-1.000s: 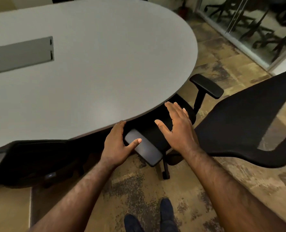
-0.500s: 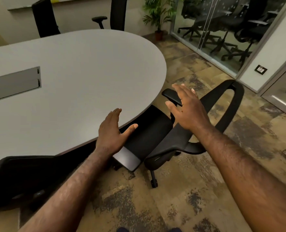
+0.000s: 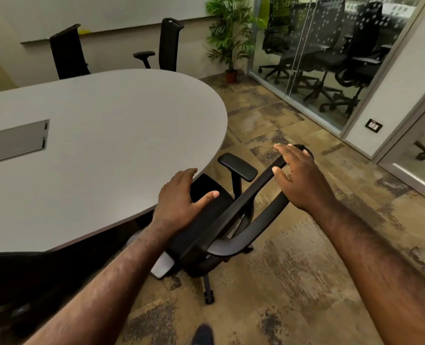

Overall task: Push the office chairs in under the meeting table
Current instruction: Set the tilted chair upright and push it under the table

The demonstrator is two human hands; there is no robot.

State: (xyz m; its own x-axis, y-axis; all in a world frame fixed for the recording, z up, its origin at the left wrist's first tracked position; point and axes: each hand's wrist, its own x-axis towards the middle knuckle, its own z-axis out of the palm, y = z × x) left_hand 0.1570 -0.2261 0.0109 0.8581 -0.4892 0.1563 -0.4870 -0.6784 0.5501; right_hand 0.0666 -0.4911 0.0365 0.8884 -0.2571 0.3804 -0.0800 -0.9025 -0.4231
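A black office chair [image 3: 231, 220] stands at the rounded end of the grey meeting table [image 3: 107, 145], its seat partly under the edge. My right hand [image 3: 298, 178] lies on the top of the chair's backrest frame with fingers straight. My left hand [image 3: 179, 202] is over the chair's left side, near the table edge, fingers extended and thumb out; whether it touches the chair is unclear. Another black chair [image 3: 19, 282] sits tucked under the table at the lower left.
Two more black chairs [image 3: 68, 53] [image 3: 169, 43] stand on the far side of the table. A potted plant [image 3: 231, 38] is in the corner. A glass wall [image 3: 318, 58] runs on the right, with chairs behind it. Patterned carpet [image 3: 293, 270] surrounds the chair.
My view has risen and the chair's backrest has swung round towards me. My right hand went from hovering to resting on the backrest top. My left hand stayed by the table edge.
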